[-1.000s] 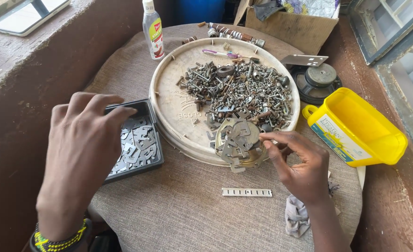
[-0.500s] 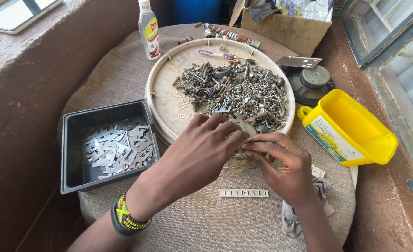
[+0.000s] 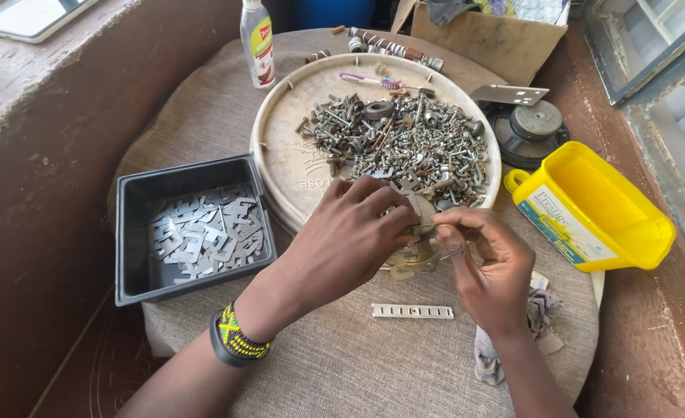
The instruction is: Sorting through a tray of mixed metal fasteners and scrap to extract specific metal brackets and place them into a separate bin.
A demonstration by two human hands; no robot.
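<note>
A round beige tray holds a heap of screws, bolts and small metal parts. At its near rim both hands meet over a stack of thin metal plates. My left hand, a beaded band on its wrist, has its fingers curled over the stack. My right hand pinches one thin plate at the stack's top edge. Left of the tray stands a black rectangular bin with several flat grey metal plates in it. The stack's middle is hidden by my fingers.
A yellow plastic tub lies at the right. A speaker, a cardboard box and a small bottle stand at the back. A white slotted strip and a crumpled cloth lie near my right wrist. A wall runs along the left.
My left hand left the black bin and came right to the plate stack, joining my right hand there. The view shifted slightly left.
</note>
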